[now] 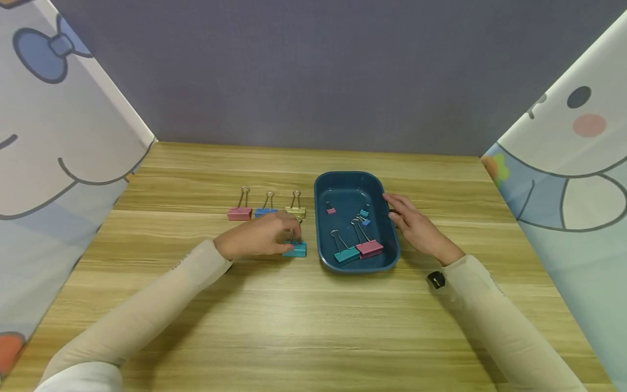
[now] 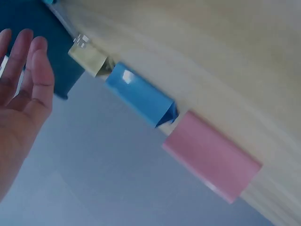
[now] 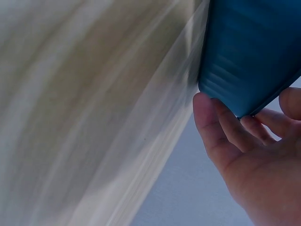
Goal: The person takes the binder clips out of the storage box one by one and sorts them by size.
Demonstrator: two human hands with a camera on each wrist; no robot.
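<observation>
My left hand (image 1: 259, 234) is over the table with its thumb at a light-blue binder clip (image 1: 296, 250), whose wire handles stand partly behind the fingers. In the left wrist view the fingers (image 2: 41, 70) are loosely extended, nothing between them. To the right lies a dark blue tray (image 1: 357, 268). Inside it are a large teal binder clip (image 1: 347, 256), a large pink binder clip (image 1: 369, 249) and several tiny clips. My right hand (image 1: 416, 228) rests against the tray's right side, fingertips (image 3: 205, 106) along its outer wall.
Behind the left hand stand a pink binder clip (image 1: 239, 214), a blue binder clip (image 1: 266, 212) and a yellow binder clip (image 1: 296, 211) in a row. A grey panel (image 1: 313, 76) closes off the back of the wooden table (image 1: 274, 326). Cartoon-printed panels flank both sides.
</observation>
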